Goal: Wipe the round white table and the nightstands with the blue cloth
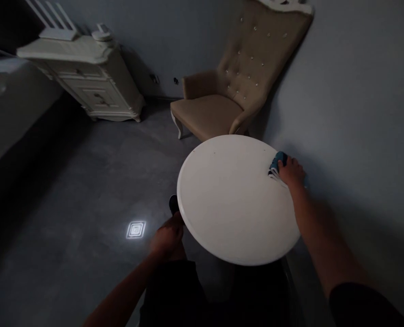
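From my remote seat I saw the right hand bent over a bunched cloth, its fingers pinching the soft fabric down against the tabletop. The cloth was teal and dark blue with white stripes, creased into a small wad under that hand, close to the edge beside the wall. The tabletop, smooth and white, spread round and wide to the left of the right hand, with a slim moulded rim and a few tiny dark specks on its far part.

The left hand was curled at the near left rim; its fingers ran into shadow there, and I could not tell whether they gripped the edge. A dark shoe showed just beyond it. Left of that hand, a bright square pattern shone on the grey, faintly mottled floor.

Ahead of both hands stood a tan armchair, its tall back buttoned with shiny studs, its leg white and curved. Farther off, ahead and left, I made out a cream cabinet with carved panels, carrying a white device with upright blades.
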`<state>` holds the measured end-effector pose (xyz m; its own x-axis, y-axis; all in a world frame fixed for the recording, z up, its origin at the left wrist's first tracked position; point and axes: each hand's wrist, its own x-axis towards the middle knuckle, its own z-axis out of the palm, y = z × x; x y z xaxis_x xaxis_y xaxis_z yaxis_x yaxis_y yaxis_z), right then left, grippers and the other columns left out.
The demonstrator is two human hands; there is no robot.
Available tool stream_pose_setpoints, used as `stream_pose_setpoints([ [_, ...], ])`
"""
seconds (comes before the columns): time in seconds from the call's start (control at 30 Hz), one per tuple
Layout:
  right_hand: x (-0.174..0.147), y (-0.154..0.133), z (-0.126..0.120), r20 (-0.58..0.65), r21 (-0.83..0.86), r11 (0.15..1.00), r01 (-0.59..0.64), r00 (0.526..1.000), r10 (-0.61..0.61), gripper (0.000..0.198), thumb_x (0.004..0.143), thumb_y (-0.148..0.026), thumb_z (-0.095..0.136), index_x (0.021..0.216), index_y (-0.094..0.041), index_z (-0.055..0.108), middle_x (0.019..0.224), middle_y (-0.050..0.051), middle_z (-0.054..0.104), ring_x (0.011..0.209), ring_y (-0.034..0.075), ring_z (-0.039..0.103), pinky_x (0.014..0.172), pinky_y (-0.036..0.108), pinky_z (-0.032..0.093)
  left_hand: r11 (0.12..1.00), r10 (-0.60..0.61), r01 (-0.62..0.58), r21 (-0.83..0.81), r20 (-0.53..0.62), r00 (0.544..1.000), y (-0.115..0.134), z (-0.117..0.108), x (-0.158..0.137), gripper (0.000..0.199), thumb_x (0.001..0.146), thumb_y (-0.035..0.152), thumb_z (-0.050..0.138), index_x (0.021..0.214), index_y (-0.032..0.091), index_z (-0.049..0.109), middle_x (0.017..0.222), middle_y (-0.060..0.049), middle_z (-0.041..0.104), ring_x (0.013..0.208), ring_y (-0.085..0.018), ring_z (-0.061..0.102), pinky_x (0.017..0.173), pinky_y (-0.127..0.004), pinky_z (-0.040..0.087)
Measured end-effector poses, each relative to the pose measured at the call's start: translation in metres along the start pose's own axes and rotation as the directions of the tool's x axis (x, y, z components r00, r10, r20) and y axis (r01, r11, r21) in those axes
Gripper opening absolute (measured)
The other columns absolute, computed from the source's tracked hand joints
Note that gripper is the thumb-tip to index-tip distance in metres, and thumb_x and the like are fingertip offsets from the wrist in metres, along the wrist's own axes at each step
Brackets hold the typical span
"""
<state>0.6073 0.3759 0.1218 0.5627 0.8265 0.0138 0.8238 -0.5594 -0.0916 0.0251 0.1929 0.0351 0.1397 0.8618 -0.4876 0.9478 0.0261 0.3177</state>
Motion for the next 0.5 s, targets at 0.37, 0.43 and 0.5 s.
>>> stream_pose_setpoints([
  [0.37, 0.068, -0.256, 0.025, 0.052, -0.011, 0.910, 0.414, 0.909, -0.413, 0.072, 0.125, -0.061, 0.031, 0.179, -0.020, 0.057, 0.184, 0.025, 0.053, 0.168, 0.051, 0.042, 0.135, 0.088, 0.026, 0.995, 0.012, -0.015, -0.103, -0.034, 0.999, -0.038, 0.010, 0.015, 0.043, 0.117, 0.034, 0.057, 0.157, 0.031, 0.073, 0.155, -0.014, 0.081, 0.145, -0.033, 0.075, 0.120, -0.041, 0.056],
  [0.43, 0.044, -0.311, 0.030, 0.061, 0.016, 0.839, 0.543, 0.837, -0.543, 0.069, 0.125, -0.058, 0.033, 0.172, -0.021, 0.066, 0.181, 0.021, 0.058, 0.168, 0.050, 0.043, 0.137, 0.089, 0.023, 0.994, 0.022, -0.025, -0.109, -0.033, 0.999, -0.039, 0.007, 0.015, 0.043, 0.118, 0.036, 0.056, 0.156, 0.030, 0.074, 0.158, -0.015, 0.080, 0.145, -0.033, 0.076, 0.121, -0.042, 0.056],
  [0.5, 0.010, -0.359, 0.034, 0.087, 0.044, 0.757, 0.652, 0.752, -0.653, 0.067, 0.124, -0.058, 0.035, 0.161, -0.022, 0.077, 0.174, 0.019, 0.066, 0.165, 0.048, 0.047, 0.138, 0.087, 0.020, 0.995, 0.026, -0.029, -0.097, -0.037, 0.999, -0.038, 0.004, 0.014, 0.042, 0.119, 0.037, 0.053, 0.153, 0.027, 0.076, 0.158, -0.015, 0.080, 0.145, -0.034, 0.076, 0.121, -0.043, 0.056],
])
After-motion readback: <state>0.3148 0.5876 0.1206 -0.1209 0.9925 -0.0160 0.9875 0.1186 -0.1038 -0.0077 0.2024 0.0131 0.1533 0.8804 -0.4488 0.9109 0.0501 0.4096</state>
